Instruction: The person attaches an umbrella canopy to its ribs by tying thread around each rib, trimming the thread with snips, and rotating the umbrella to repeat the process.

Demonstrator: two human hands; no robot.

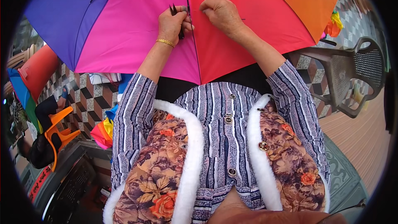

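Spread across my lap is an open umbrella canopy [137, 25] with purple, pink, red and orange panels. My left hand [172, 23] is closed around small black thread snips [173, 10], their two pointed tips sticking up past the thumb. Its fingertips also touch the dark rib [193, 37] at the seam between the pink and red panels. Just right of that seam, over the red panel, my right hand [222, 13] is closed in a pinch. Whatever sits between its fingertips is too small to make out.
A brown plastic chair [346, 74] stands at the right on the patterned tile floor [81, 95]. At the left, a person sits on an orange chair [60, 135] near a red bucket-like container [39, 70]. Bright folded cloth [103, 132] lies beside my left elbow.
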